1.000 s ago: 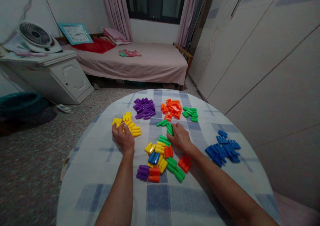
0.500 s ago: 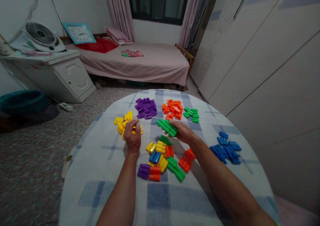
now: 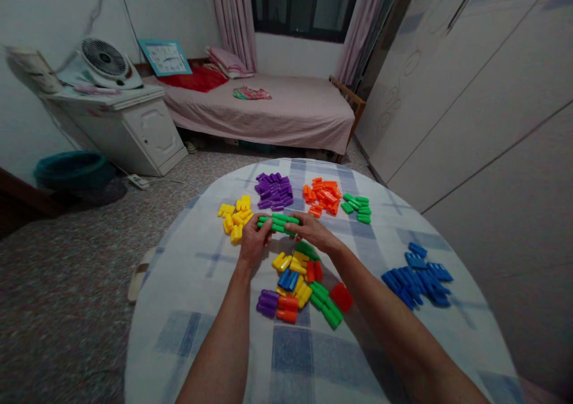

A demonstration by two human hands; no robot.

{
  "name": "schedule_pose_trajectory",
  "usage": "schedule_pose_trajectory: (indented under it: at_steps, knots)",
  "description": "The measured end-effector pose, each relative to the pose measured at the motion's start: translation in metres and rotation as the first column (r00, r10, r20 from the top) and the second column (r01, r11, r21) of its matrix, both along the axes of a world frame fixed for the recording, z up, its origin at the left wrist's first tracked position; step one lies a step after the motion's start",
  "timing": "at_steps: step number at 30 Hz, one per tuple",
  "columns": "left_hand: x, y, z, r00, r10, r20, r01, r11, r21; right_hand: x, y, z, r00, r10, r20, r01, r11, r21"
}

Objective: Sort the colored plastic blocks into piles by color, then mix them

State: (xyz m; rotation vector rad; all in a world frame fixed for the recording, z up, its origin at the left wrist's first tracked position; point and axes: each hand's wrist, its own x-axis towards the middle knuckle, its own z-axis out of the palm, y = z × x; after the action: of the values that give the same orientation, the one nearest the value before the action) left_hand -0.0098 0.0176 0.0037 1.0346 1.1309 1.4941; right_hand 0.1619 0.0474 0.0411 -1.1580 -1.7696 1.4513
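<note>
Our left grip (image 3: 254,243) and right grip (image 3: 313,232) clench a row of green plastic pegs (image 3: 278,224) between them, one at each end, over the counter (image 3: 188,332). The pegs look light, stiff and slick, so we judge the ends the surest hold; yellow pegs (image 3: 233,222) lie just beyond the left grip.

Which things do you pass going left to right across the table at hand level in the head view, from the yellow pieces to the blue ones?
yellow plastic pieces → left hand → green plastic pieces → right hand → blue plastic pieces
</note>
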Motion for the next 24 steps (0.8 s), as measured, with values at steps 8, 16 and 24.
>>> schedule_pose_trajectory:
  at_steps: [8, 16, 24]
  knots:
    - [0.004, -0.001, 0.001, 0.99, -0.077, 0.122, 0.078, 0.997, 0.0, 0.036, -0.007, 0.001, 0.994, -0.106, -0.017, 0.107, 0.99, 0.088]
    - [0.007, -0.004, -0.001, 0.98, -0.199, -0.014, 0.197, 0.975, -0.1, 0.006, -0.014, -0.004, 0.992, -0.08, 0.096, 0.05, 0.959, 0.277]
    - [0.007, -0.002, 0.001, 0.98, -0.15, 0.127, 0.16, 0.984, -0.078, 0.041, -0.012, 0.0, 0.986, -0.153, -0.064, 0.159, 0.982, 0.103]
